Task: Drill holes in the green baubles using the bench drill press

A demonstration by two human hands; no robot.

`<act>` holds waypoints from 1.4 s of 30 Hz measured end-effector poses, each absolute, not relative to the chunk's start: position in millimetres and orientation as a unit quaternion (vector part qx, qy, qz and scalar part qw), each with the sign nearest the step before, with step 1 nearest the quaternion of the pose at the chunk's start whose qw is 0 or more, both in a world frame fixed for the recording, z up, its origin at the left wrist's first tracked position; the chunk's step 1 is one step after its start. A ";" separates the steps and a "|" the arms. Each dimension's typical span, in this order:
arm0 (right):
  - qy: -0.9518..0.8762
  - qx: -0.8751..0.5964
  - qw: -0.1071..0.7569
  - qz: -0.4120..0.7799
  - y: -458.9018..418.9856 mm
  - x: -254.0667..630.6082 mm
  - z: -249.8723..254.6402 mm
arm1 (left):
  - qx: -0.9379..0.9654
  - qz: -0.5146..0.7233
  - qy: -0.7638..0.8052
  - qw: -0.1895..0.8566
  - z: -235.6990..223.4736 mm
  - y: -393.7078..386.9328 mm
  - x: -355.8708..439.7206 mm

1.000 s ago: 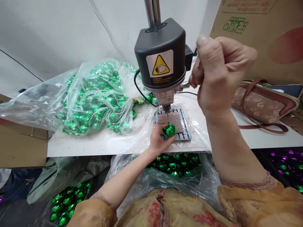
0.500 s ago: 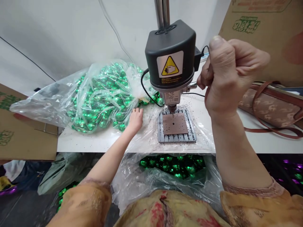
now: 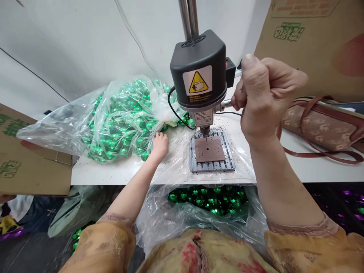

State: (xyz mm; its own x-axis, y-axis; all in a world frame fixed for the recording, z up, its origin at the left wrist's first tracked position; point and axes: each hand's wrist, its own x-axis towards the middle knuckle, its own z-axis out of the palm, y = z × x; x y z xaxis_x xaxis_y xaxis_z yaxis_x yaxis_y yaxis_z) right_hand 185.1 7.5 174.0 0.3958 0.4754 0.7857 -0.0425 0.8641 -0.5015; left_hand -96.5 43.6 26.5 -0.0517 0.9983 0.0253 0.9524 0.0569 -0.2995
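- Left hand, gone from drill plate, reaches the bag of green balls at its right end; grip unclear.
- Right hand, farther, curls around lever.

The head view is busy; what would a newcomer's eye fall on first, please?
Probably the black drill press at upper centre, with its yellow warning label; the right hand grips its silver feed lever. Next comes the clear plastic bag to its left, full of shiny green balls, with the left hand at its right end.
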 end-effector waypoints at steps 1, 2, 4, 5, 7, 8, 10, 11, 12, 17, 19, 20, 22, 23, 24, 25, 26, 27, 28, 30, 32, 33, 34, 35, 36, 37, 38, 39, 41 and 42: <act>-0.528 -0.208 0.808 0.157 7.5 185.1 173.5 | -0.676 0.103 -0.721 0.113 26.2 43.7 -97.3; -0.529 -0.210 0.807 0.155 7.5 185.1 173.0 | -0.672 0.106 -0.724 0.112 26.3 44.0 -98.1; -0.530 -0.209 0.808 0.153 7.5 185.2 172.3 | -0.670 0.108 -0.726 0.110 27.6 44.7 -100.3; -0.530 -0.207 0.808 0.152 7.3 185.3 172.0 | -0.671 0.109 -0.726 0.109 28.8 44.7 -101.7; -0.530 -0.206 0.808 0.153 6.8 185.5 171.6 | -0.687 0.102 -0.712 0.103 31.3 42.9 -104.4; -0.530 -0.208 0.808 0.154 6.4 185.7 171.4 | -0.706 0.092 -0.696 0.096 31.9 40.9 -105.4; -0.529 -0.211 0.807 0.157 5.7 185.9 171.0 | -0.751 0.063 -0.652 0.082 31.0 35.0 -105.3; -0.528 -0.215 0.806 0.159 5.5 185.9 170.7 | -0.770 0.051 -0.632 0.078 29.4 31.7 -104.1; -0.526 -0.217 0.807 0.160 5.3 185.8 170.4 | -0.779 0.044 -0.620 0.078 27.1 28.6 -102.0; -0.518 -0.218 0.813 0.156 5.5 184.8 169.5 | -0.731 0.004 -0.681 0.044 17.4 24.3 -91.2; -0.521 -0.215 0.812 0.152 5.7 185.0 169.4 | -0.731 -0.073 -0.679 0.016 16.1 26.7 -91.0; -0.525 -0.213 0.810 0.151 5.8 185.2 169.3 | -0.738 -0.107 -0.667 0.006 15.3 27.7 -91.6; -0.533 -0.212 0.806 0.147 6.0 185.7 169.2 | -0.756 -0.143 -0.639 -0.016 11.8 28.4 -92.3; -0.535 -0.212 0.805 0.145 6.1 185.9 169.1 | -0.762 -0.150 -0.629 -0.029 9.1 28.0 -92.0; -0.535 -0.213 0.805 0.143 6.3 186.0 168.9 | -0.765 -0.157 -0.622 -0.043 6.0 27.0 -91.3; -0.534 -0.216 0.805 0.141 6.5 186.0 168.7 | -0.767 -0.168 -0.616 -0.059 2.7 25.7 -90.1; -0.532 -0.216 0.807 0.141 6.6 185.9 168.3 | -0.769 -0.181 -0.609 -0.074 -0.4 24.2 -88.8; -0.530 -0.217 0.807 0.143 6.7 185.7 168.0 | -0.770 -0.196 -0.601 -0.088 -3.0 22.6 -87.5; -0.529 -0.217 0.807 0.147 6.8 185.5 167.6 | -0.772 -0.209 -0.591 -0.103 -4.7 21.1 -86.2; -0.529 -0.219 0.806 0.152 6.7 185.1 166.9 | -0.773 -0.247 -0.569 -0.136 -5.0 18.5 -83.7; -0.532 -0.221 0.803 0.154 6.5 185.0 166.5 | -0.742 -0.324 -0.554 -0.193 -0.6 16.7 -80.2; -0.533 -0.220 0.802 0.154 6.4 184.9 166.5 | -0.707 -0.375 -0.549 -0.241 2.9 16.0 -77.7; -0.534 -0.221 0.802 0.153 6.3 184.9 166.5 | -0.661 -0.425 -0.540 -0.301 7.1 15.3 -74.5; -0.536 -0.221 0.800 0.152 6.2 184.9 166.6 | -0.609 -0.465 -0.526 -0.369 11.5 14.6 -70.6; -0.537 -0.222 0.800 0.150 6.1 184.8 166.8 | -0.558 -0.489 -0.508 -0.437 15.7 13.7 -66.2; -0.538 -0.222 0.800 0.147 6.0 184.7 167.0 | -0.516 -0.497 -0.488 -0.499 19.3 12.6 -61.3; -0.537 -0.225 0.800 0.144 5.7 184.5 167.4 | -0.485 -0.494 -0.470 -0.547 22.0 11.3 -56.3; -0.537 -0.229 0.800 0.140 5.4 184.3 167.7 | -0.467 -0.484 -0.457 -0.582 23.6 9.7 -51.4; -0.537 -0.241 0.798 0.131 4.5 183.9 168.6 | -0.461 -0.460 -0.448 -0.613 23.0 6.1 -42.3; -0.536 -0.250 0.796 0.127 4.0 183.7 169.0 | -0.468 -0.454 -0.451 -0.610 21.0 4.4 -38.4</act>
